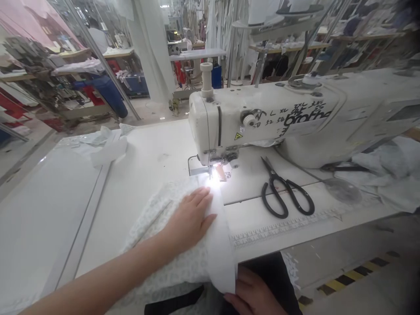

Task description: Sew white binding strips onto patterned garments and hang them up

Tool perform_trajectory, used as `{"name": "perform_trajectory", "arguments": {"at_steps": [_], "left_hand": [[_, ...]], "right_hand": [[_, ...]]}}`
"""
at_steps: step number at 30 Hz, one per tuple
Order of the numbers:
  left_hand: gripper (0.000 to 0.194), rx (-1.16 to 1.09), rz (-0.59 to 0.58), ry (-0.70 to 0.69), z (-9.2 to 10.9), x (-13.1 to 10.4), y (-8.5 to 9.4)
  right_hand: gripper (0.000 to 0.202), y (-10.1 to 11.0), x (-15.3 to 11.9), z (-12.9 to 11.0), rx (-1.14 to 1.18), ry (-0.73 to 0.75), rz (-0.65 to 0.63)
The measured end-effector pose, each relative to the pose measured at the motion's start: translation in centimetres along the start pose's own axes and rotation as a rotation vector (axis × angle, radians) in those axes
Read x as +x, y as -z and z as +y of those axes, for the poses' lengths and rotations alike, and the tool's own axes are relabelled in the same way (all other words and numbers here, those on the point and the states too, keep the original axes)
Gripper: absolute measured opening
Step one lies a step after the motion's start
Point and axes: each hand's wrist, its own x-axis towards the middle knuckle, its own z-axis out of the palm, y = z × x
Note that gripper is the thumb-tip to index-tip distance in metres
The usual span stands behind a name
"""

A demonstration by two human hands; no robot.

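My left hand [192, 215] lies flat with fingers stretched out on a pale patterned fabric [164, 262], just in front of the lit needle area. Along its right side runs a plain white fabric strip [220, 245], leading up under the presser foot [210, 171]. At the table's front edge my right hand [251, 291] pinches the lower right edge of this strip; part of that hand is cut off by the frame. The white sewing machine [262, 118] stands over the fabric, its lamp glaring at the needle.
Black-handled scissors [278, 188] lie right of the fabric, above a printed ruler [282, 232] along the table edge. Crumpled pale fabric [387, 170] sits at the far right. White panels [62, 183] lie on the left. Other sewing tables and hanging cloth fill the background.
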Motion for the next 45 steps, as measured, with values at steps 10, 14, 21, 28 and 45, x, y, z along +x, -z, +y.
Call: {"name": "perform_trajectory", "arguments": {"at_steps": [10,14,21,28,45], "left_hand": [[0.044,0.056,0.050,-0.053,-4.0,5.2,1.5],[0.051,0.081,0.034,0.010,-3.5,4.0,1.5],[0.057,0.028,0.045,0.190,-2.1,-2.1,1.0],[0.057,0.102,0.072,0.142,-3.7,-1.6,0.7],[0.057,0.131,0.038,0.086,-5.1,-1.0,1.3]], "right_hand": [[0.023,-0.2,1.0,-1.3,0.228,-0.086,0.191],[0.019,-0.7,0.2,-1.5,0.275,-0.116,0.246],[0.017,-0.7,-1.0,-2.2,0.254,-0.186,0.321],[0.015,-0.5,-1.4,-2.8,0.251,-0.213,0.356],[0.008,0.0,-1.4,-2.6,0.042,-0.084,0.353]]}}
